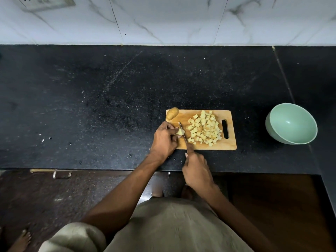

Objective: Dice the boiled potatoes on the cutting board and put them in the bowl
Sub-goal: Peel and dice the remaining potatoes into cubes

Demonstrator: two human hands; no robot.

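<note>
I am mid-dicing: my left hand (pixel 164 140) pinches a potato piece (pixel 180 132) on the cutting board (pixel 229 144), my right hand (pixel 197 170) grips the knife (pixel 183 132) beside it. Diced cubes (pixel 205 128) await transfer; the bowl (pixel 291 124) sits right of the board.

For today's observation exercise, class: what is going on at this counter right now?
A person is dicing boiled potatoes on a wooden cutting board. The left hand holds a potato piece while the right hand cuts it with a knife. Diced cubes are piled on the board, one whole potato waits at its corner, and the green bowl is empty.
</note>
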